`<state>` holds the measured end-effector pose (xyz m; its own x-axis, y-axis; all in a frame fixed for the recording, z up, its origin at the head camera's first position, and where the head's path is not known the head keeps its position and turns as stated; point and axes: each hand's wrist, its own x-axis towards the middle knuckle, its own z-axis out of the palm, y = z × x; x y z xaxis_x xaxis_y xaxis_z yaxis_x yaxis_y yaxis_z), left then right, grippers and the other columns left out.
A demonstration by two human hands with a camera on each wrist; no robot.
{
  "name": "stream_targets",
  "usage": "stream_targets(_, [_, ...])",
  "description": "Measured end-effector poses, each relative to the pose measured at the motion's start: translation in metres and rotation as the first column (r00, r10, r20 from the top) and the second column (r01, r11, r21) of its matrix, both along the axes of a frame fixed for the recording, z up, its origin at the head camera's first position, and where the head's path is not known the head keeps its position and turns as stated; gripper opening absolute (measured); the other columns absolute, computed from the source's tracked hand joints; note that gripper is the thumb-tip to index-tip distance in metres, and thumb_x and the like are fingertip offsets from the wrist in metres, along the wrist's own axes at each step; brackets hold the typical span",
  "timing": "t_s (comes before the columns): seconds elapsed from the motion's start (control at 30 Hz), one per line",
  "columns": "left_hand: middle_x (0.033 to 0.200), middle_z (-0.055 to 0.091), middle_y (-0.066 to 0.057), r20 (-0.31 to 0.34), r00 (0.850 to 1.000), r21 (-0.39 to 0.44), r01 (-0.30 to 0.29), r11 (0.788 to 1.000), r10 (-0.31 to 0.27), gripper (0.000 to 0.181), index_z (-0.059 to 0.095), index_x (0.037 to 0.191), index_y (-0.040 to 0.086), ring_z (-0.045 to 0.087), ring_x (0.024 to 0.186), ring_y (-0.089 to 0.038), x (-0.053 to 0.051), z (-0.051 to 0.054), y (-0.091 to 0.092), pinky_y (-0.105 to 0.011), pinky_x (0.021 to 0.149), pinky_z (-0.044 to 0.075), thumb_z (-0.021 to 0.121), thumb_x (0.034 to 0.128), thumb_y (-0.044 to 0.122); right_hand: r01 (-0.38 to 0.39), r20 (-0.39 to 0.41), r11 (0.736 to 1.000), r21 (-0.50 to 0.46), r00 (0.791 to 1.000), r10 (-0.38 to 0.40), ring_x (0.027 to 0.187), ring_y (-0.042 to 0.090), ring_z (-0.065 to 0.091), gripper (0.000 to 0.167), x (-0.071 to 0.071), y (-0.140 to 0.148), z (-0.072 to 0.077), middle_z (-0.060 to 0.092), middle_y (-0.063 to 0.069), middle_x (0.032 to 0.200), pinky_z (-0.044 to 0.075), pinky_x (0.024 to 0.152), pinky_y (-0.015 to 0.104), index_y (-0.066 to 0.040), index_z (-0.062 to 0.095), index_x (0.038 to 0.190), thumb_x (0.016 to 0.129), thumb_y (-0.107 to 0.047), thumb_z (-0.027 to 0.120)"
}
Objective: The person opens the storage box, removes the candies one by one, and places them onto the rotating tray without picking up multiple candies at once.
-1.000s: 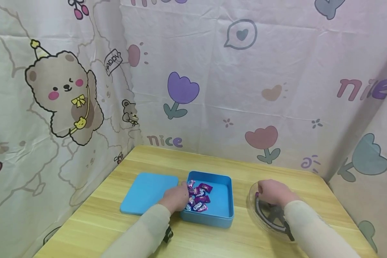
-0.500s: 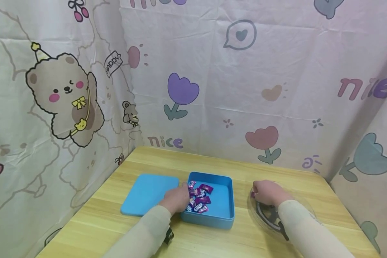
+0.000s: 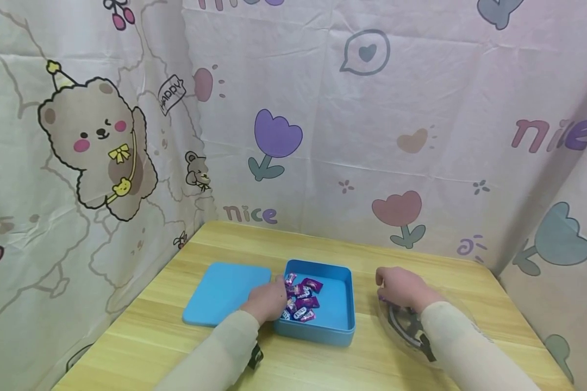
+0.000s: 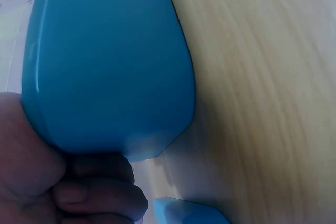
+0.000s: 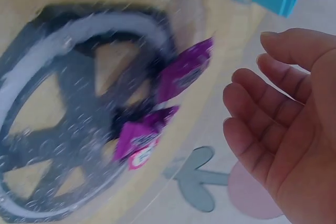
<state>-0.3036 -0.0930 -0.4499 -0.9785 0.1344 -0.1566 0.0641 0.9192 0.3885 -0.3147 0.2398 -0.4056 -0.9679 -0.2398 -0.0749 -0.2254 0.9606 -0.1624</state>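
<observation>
My left hand [image 3: 268, 300] grips the left side of an open blue box [image 3: 318, 334], its fingers and thumb curled at the corner in the left wrist view. Purple-wrapped candies [image 3: 308, 303] lie inside, bunched toward the left wall. Over the far left edge of a clear round bowl [image 3: 391, 336] is my right hand [image 3: 406, 288]. Its fingers are loosely bent and hold nothing in the right wrist view. Beside them, a purple candy [image 5: 186, 72] and others lie apart from the hand, against the clear bowl. A dark spoked wheel shape [image 5: 79, 93] shows through the bowl.
A flat blue lid [image 3: 225, 293] lies left of the box on the wooden table [image 3: 298, 369]. Printed curtains [image 3: 323, 136] stand behind the table and at both sides. A small black device [image 3: 256, 355] is by the left wrist.
My right hand has moved slightly up and left across the bowl and has let go of purple candy that was by its fingers. The left hand and box have stayed in place.
</observation>
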Motion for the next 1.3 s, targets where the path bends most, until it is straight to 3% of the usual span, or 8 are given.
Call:
stream_targets(0.33, [0.122,0.064,-0.022,-0.006,1.0,-0.011,0.017,1.0,-0.017,0.06,0.034,0.152,-0.004,0.057,0.091,-0.031,0.0,0.001,-0.001,-0.053,0.084,0.051,0.058,0.1019,0.018,-0.144,-0.115,0.989,-0.018,0.983,0.141,0.07,0.014,0.051,0.011,0.012,-0.043,0.012,0.056,-0.008,0.077,0.048,0.068,0.036,-0.016,0.065,0.095,0.089,-0.018,0.074])
stream_targets(0.47, [0.12,0.064,-0.023,-0.004,1.0,-0.006,0.018,1.0,-0.018,0.059,0.034,0.152,-0.005,0.057,0.09,-0.031,0.001,0.002,-0.001,-0.052,0.081,0.051,0.058,0.1018,0.017,-0.185,-0.121,0.981,-0.061,0.977,0.177,0.074,0.012,0.054,0.011,0.018,-0.061,0.012,0.058,-0.01,0.08,0.052,0.073,0.036,-0.018,0.066,0.094,0.089,-0.018,0.076])
stream_targets(0.73, [0.124,0.063,-0.024,0.013,1.0,0.017,0.0,1.0,0.0,0.058,0.033,0.153,-0.003,0.058,0.092,-0.032,0.002,0.002,-0.001,-0.053,0.083,0.051,0.055,0.1031,0.018,-0.257,-0.058,0.962,-0.093,0.966,0.253,0.085,0.012,0.06,0.019,0.028,-0.084,0.01,0.066,-0.006,0.094,0.056,0.079,0.036,-0.018,0.07,0.105,0.089,-0.022,0.08])
stream_targets(1.07, [0.115,0.065,-0.022,-0.014,1.0,-0.004,0.022,1.0,-0.022,0.058,0.035,0.15,-0.005,0.058,0.086,-0.03,0.001,0.0,-0.001,-0.051,0.08,0.052,0.057,0.1018,0.017,-0.336,0.028,0.94,-0.059,0.941,0.338,0.082,0.01,0.057,0.04,0.026,-0.1,-0.011,0.065,-0.007,0.096,0.055,0.074,0.034,-0.024,0.068,0.116,0.081,-0.027,0.087])
stream_targets(1.2, [0.113,0.066,-0.022,-0.011,1.0,-0.01,0.021,1.0,-0.021,0.06,0.033,0.152,-0.005,0.057,0.085,-0.03,0.001,0.0,-0.001,-0.05,0.076,0.052,0.057,0.1016,0.016,-0.361,0.057,0.932,-0.018,0.931,0.361,0.088,0.011,0.061,0.048,0.023,-0.109,-0.018,0.067,-0.008,0.104,0.056,0.081,0.039,-0.027,0.065,0.122,0.08,-0.026,0.088])
stream_targets(1.3, [0.112,0.066,-0.022,-0.012,1.0,-0.008,0.017,1.0,-0.017,0.059,0.034,0.151,-0.005,0.057,0.084,-0.03,0.001,0.0,-0.001,-0.049,0.075,0.052,0.057,0.1016,0.016,-0.384,0.072,0.923,0.007,0.921,0.383,0.102,0.014,0.064,0.052,0.02,-0.116,-0.023,0.067,-0.008,0.116,0.054,0.09,0.042,-0.027,0.063,0.128,0.082,-0.027,0.087])
